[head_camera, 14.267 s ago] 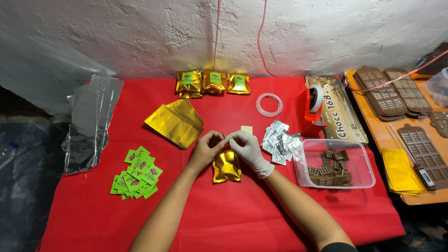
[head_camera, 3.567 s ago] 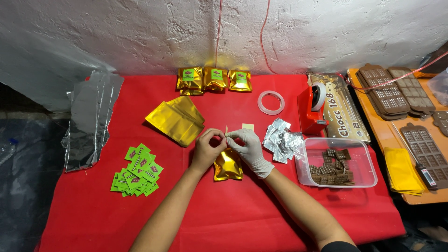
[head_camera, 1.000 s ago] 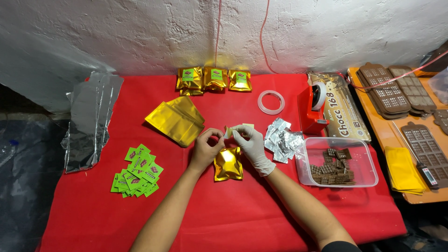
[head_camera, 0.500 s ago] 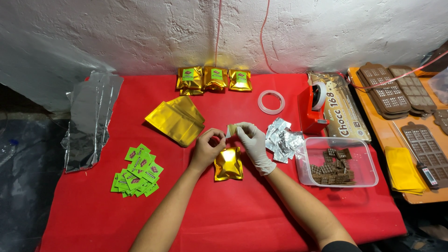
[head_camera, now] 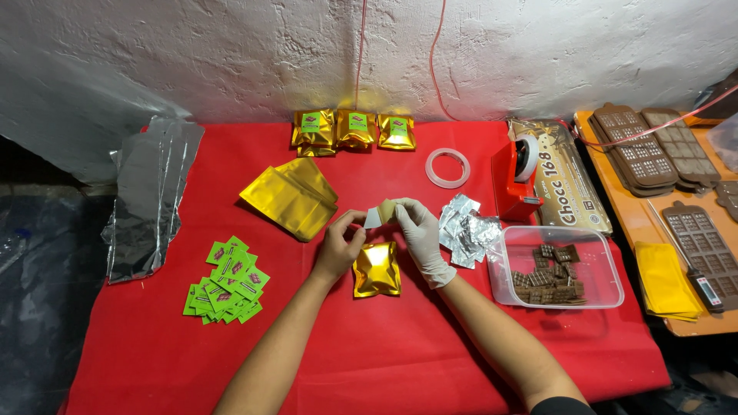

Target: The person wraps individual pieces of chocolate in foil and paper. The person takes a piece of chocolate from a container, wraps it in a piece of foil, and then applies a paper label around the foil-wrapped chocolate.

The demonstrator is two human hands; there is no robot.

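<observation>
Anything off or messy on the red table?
Only mild disorder: the crumpled silver foil wrappers lie in a loose heap beside the clear plastic tub, and the green labels are fanned unevenly. Nothing looks spilled or damaged.

Near the middle of the red-covered desk (head_camera: pixel 369 361), the bare left hand (head_camera: pixel 338 247) and the white-gloved right hand (head_camera: pixel 421 237) pinch a small pale sticker strip (head_camera: pixel 382 213) between their fingertips, just above a filled gold pouch (head_camera: pixel 377 270) lying flat between the wrists. A stack of empty gold pouches (head_camera: pixel 292 197) lies beside the left hand, green labels (head_camera: pixel 227 280) nearer the left edge, and silver foil sheets (head_camera: pixel 146 196) overhang that edge. Three labelled gold pouches (head_camera: pixel 353 129) line the far edge. Beside the right hand lie crumpled foil wrappers (head_camera: pixel 466 230), a clear tub of chocolate pieces (head_camera: pixel 556 267), a red tape dispenser (head_camera: pixel 519 178) and a tape roll (head_camera: pixel 447 167).
</observation>
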